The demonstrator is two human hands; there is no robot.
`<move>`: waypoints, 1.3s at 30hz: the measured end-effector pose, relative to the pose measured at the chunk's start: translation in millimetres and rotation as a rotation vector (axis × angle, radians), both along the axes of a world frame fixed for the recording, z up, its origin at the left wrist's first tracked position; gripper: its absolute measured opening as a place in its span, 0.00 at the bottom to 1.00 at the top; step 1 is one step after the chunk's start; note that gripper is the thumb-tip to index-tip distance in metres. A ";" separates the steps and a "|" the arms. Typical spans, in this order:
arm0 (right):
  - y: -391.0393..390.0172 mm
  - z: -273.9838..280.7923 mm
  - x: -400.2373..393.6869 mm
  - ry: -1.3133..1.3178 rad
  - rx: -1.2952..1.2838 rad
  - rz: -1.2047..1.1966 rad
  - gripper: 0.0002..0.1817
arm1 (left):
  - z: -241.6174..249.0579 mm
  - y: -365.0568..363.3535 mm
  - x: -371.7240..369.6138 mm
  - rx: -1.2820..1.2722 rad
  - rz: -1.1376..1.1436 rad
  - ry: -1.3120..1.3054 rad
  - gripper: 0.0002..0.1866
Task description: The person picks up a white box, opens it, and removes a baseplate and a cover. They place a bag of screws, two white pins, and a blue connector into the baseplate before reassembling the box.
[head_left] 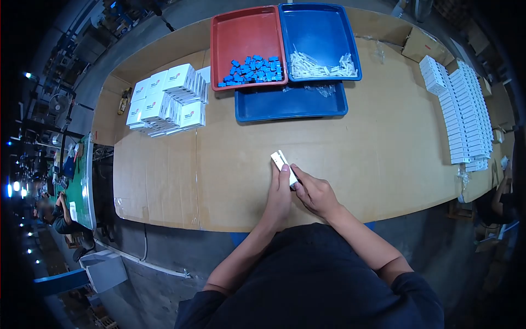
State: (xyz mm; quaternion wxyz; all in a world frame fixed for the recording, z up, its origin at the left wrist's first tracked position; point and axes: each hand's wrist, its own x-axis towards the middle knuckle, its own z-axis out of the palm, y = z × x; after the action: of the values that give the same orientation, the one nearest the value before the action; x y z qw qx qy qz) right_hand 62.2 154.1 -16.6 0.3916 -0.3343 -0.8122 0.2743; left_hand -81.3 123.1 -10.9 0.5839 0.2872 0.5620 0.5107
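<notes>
Both my hands meet over the cardboard tabletop, close to its front edge, around a small white box (280, 160). My left hand (278, 192) grips the box from the left, thumb laid along its face. From the right, my right hand (318, 195) closes on the box's lower end, its fingers bent against it. The box is tilted, with a narrow raised strip, perhaps a flap, at its upper end. My fingers cover its lower part, and what is inside it cannot be seen.
A red tray (219, 41) holds several small blue pieces (255, 71). White plastic pieces (323, 67) lie in a blue tray (315, 27), above another blue tray (290, 112). White boxes are stacked left (170, 101) and right (466, 115). Another person (64, 214) is far left.
</notes>
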 end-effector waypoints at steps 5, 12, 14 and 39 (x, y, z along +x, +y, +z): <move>-3.7 -7.6 -2.2 -0.046 0.058 -0.019 0.23 | -0.5 -0.5 -0.2 0.014 0.019 -0.051 0.20; -7.9 -9.7 -8.6 -0.050 0.076 -0.047 0.22 | 2.8 0.9 1.9 0.027 0.050 0.031 0.18; -9.0 -13.5 -9.0 -0.029 0.111 -0.072 0.22 | -1.1 -0.4 3.2 0.019 0.078 -0.013 0.18; 14.5 38.7 -7.8 0.523 -0.978 0.145 0.30 | 21.4 -6.2 -23.9 0.474 0.047 0.122 0.50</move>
State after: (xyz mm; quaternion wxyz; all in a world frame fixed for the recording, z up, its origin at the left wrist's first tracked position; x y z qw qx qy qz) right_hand 54.3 168.7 22.1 0.3596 -0.3411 -0.4871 0.7191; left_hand -105.2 116.9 10.5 0.4533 0.4333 0.4670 0.6235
